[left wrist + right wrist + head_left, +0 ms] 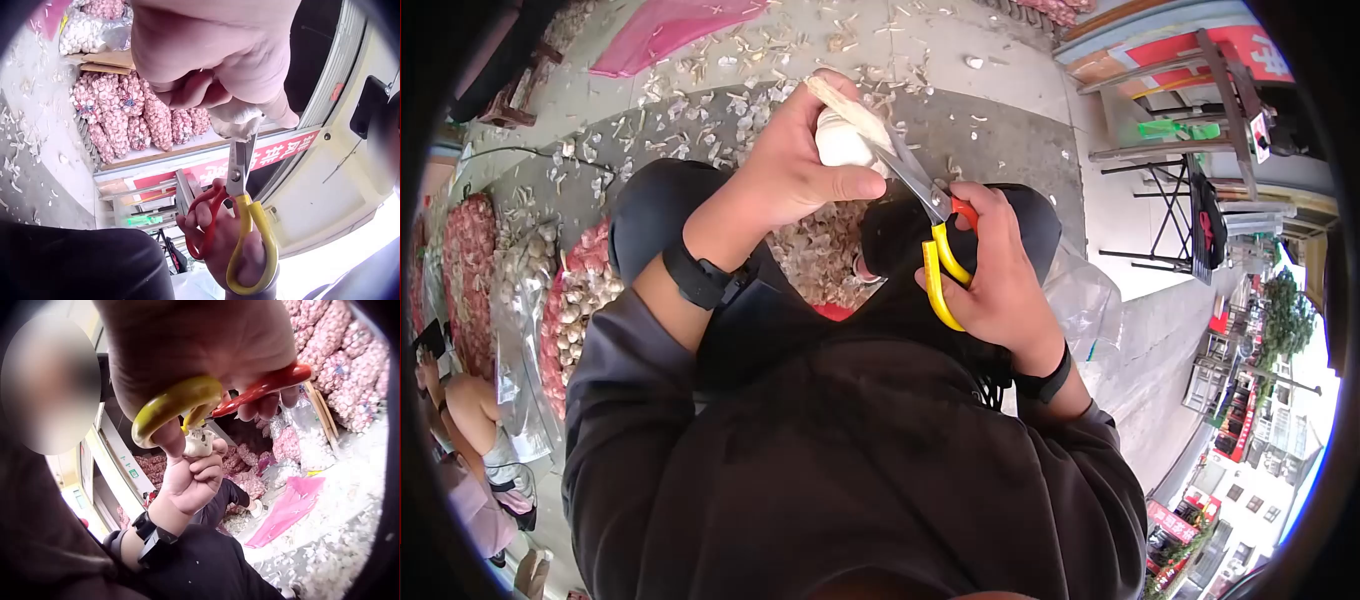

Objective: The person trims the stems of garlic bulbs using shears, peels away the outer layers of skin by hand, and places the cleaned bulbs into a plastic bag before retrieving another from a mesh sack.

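Observation:
My left hand (795,170) grips a white garlic bulb (840,142) with a thick pale stem (847,108) pointing up and left. In the right hand (1000,270) are scissors with one red and one yellow handle (945,280), fingers and thumb through the loops. The scissor blades (912,180) meet the stem side of the bulb. In the left wrist view, the blades (239,164) reach the bulb (236,125) under the left hand (215,50). The right wrist view shows the bulb (198,444) beyond the yellow handle (178,406); the blades are mostly hidden there.
Peelings and stem bits (820,245) lie between the legs and across the ground. Net sacks of garlic (580,310) stand at the left, with more sacks (115,119) along a wall. A pink net (670,35) lies ahead, a clear bag (1085,300) right, and another person (475,430) sits far left.

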A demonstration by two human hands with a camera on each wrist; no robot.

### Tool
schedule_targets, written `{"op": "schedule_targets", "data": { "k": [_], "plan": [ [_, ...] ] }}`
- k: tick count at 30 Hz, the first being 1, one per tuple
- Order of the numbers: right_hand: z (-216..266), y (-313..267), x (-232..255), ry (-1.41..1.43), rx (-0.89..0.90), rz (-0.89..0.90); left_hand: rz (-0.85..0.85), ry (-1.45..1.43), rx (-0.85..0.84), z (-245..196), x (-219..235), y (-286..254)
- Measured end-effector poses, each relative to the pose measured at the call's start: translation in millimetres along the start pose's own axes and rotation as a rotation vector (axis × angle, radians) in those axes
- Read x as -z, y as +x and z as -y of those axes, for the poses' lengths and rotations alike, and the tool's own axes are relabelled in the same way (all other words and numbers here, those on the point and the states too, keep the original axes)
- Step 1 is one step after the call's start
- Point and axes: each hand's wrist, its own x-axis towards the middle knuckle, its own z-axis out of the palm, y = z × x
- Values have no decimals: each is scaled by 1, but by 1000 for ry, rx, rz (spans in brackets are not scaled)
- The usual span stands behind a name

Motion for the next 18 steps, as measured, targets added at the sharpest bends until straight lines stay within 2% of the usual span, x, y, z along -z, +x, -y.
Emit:
{"op": "schedule_targets", "data": {
  "k": [2, 5, 8, 11, 14, 18],
  "plan": [
    [2, 1, 1, -34, 26, -2, -44, 145, -63, 0, -1, 0],
    [7, 5, -3, -68, -64, 99, -57, 397, -87, -3, 1, 0],
    [0, 5, -14, 113, -18, 66, -95, 406, -14, -8, 0, -1],
    [-4, 5, -22, 210, -2, 48, -63, 251, 10, -6, -4, -2],
    [-1, 6, -24, 142, -31, 49, -36, 382, -11, -1, 1, -3],
    [2, 8, -20, -117, 22, 50, -21, 306, 84, -4, 1, -4]
  ]
}}
